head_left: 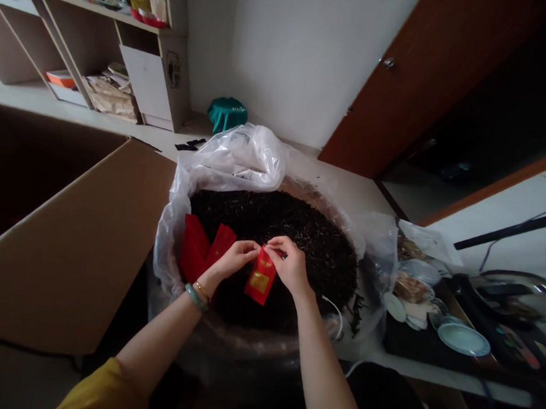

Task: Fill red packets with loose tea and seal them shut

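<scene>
Both hands pinch the top edge of a small red packet (261, 278) with gold print and a gold label. My left hand (239, 255) grips its upper left corner, and a green bangle and a gold bracelet circle that wrist. At the upper right corner, my right hand (292, 263) has its fingers closed on the packet. Below them, dark loose leaves that look like dried tea (318, 233) fill a large sack lined with clear plastic (253, 155). More red packets (196, 246) lie on the leaves left of my hands.
A big open cardboard box (85, 246) stands to the left. Bowls, including a pale blue bowl (463, 339), and a glass lid (521, 290) sit at the right. A green bag (226, 114) rests by the wall, near a desk (145, 81). A brown door (420, 71) is at the back right.
</scene>
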### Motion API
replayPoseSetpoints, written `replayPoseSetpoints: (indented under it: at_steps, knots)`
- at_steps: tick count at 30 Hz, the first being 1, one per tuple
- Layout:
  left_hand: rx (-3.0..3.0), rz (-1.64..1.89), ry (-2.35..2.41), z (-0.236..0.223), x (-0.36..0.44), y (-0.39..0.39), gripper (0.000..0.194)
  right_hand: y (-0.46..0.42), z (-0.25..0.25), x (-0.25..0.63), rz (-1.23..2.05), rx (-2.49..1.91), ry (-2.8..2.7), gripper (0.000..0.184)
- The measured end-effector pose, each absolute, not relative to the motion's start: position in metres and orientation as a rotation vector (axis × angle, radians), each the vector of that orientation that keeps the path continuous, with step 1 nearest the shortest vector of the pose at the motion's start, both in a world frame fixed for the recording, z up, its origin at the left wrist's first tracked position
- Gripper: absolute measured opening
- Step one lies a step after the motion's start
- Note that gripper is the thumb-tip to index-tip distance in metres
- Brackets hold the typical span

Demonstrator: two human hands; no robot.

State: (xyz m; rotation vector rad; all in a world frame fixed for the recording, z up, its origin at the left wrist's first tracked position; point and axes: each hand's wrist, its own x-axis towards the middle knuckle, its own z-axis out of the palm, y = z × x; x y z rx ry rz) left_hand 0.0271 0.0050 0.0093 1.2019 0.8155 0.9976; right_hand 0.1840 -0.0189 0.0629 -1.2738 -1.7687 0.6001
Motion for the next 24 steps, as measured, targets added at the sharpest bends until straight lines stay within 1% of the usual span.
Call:
replayPoseSetpoints:
  at_steps: [5, 7, 9, 11, 14, 17, 20, 23, 24]
  knots:
    - [1.230, 1.246, 0.978, 0.008, 0.027, 0.008, 0.032, -0.025, 0.065, 0.179, 0.412, -1.350, -1.945, 0.023]
    - [1.259, 1.303, 1.018, 0.008, 0.027, 0.007, 0.030, -0.027, 0.064, 0.174, 0.330, -1.441, -2.004, 0.021]
    - [1.297, 1.323, 1.021, 0.009, 0.027, 0.005, 0.029, -0.029, 0.064, 0.169, 0.235, -1.557, -2.045, 0.011]
    - [1.320, 1.318, 0.990, 0.010, 0.027, 0.004, 0.029, -0.029, 0.064, 0.165, 0.179, -1.651, -2.077, 0.011]
    - [1.357, 1.271, 0.935, 0.009, 0.027, 0.005, 0.031, -0.029, 0.065, 0.162, 0.209, -1.696, -2.110, 0.016]
    - [1.398, 1.213, 0.926, 0.005, 0.028, 0.007, 0.031, -0.027, 0.063, 0.163, 0.322, -1.636, -2.156, 0.022]
    - [1.481, 1.225, 1.001, 0.004, 0.027, 0.006, 0.029, -0.025, 0.057, 0.166, 0.415, -1.588, -2.190, 0.021]
    - [1.672, 1.332, 1.111, 0.007, 0.026, 0.001, 0.024, -0.020, 0.053, 0.175, 0.368, -1.633, -2.129, 0.022]
    - [1.771, 1.351, 1.136, 0.009, 0.026, -0.002, 0.026, -0.018, 0.053, 0.179, 0.334, -1.658, -2.093, 0.023]
